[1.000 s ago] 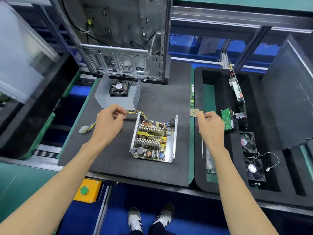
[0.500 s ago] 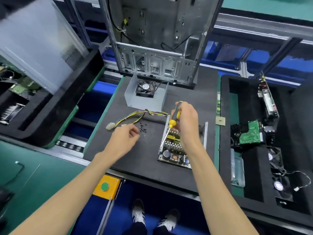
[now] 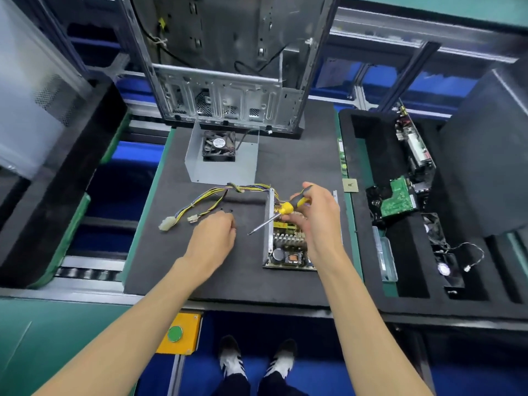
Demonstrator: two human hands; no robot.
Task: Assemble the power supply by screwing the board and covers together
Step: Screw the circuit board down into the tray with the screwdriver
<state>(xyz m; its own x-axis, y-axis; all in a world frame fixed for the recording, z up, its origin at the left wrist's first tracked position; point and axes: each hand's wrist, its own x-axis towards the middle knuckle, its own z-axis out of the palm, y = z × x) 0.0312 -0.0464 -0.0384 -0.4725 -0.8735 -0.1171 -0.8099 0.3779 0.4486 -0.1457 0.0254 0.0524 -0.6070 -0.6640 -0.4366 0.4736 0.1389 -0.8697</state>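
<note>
The power supply board (image 3: pixel 288 247) lies in its open metal base on the black foam mat (image 3: pixel 177 258), its coloured cable bundle (image 3: pixel 217 195) trailing left to white plugs. My right hand (image 3: pixel 317 215) grips a yellow-and-black screwdriver (image 3: pixel 281 212) above the board, the shaft slanting down-left past the base's left wall. My left hand (image 3: pixel 213 238) rests on the mat with curled fingers over small black screws (image 3: pixel 227 210); what its fingertips pinch is hidden. The grey cover with its fan (image 3: pixel 220 155) stands behind.
An open computer case (image 3: pixel 228 81) stands upright at the mat's back edge. A black foam tray (image 3: pixel 400 284) on the right holds a green circuit board (image 3: pixel 398 198), fans and other parts. A yellow box with a green button (image 3: pixel 175 334) sits below the mat's front edge.
My right hand fetched the screwdriver from the right and brought it over the board. My left hand let go of the cables and dropped onto the screws on the mat.
</note>
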